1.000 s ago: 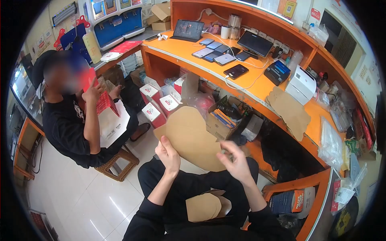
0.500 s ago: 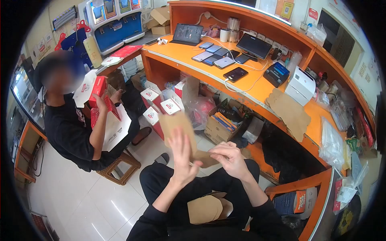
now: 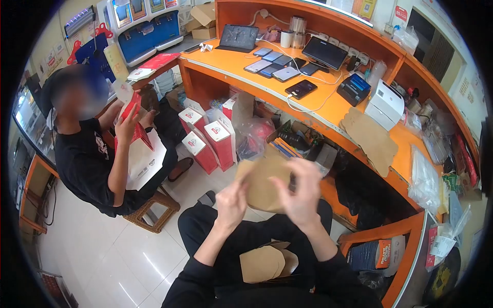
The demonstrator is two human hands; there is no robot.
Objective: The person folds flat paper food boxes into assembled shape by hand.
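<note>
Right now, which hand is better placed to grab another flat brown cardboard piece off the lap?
Probably the left hand. It grips the brown cardboard piece by its lower left edge, nearer the stack of flat cardboard pieces on the lap, while the right hand covers the held piece's right side, higher up.

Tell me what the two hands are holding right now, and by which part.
Both hands grip one brown cardboard piece: the left hand at its lower left edge, the right hand over its right side. Motion blur hides the exact finger placement.
</note>
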